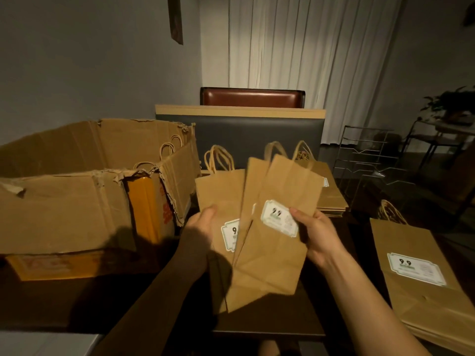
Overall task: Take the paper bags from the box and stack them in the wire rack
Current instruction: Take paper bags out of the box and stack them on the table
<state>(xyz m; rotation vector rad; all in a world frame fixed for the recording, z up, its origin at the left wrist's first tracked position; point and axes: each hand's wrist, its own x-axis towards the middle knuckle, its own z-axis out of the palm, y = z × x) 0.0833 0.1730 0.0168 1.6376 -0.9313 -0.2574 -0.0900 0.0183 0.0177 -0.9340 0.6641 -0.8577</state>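
A fan of flat brown paper bags point(267, 242) with white "9.9" labels is held up above the dark table. My left hand point(201, 222) grips the left bag's edge, thumb on its front. My right hand point(314, 233) pinches the right bag beside its label. A torn cardboard box point(84, 201) stands open on the left, with bag handles showing inside. The wire rack point(370, 160) stands at the back right, with no bags visible in it.
One stack of flat bags point(331, 194) lies behind the held ones, another stack of flat bags point(421, 283) at the right front. A padded bench back point(241, 132) and a chair point(252, 97) are beyond the table. A plant point(452, 104) sits far right.
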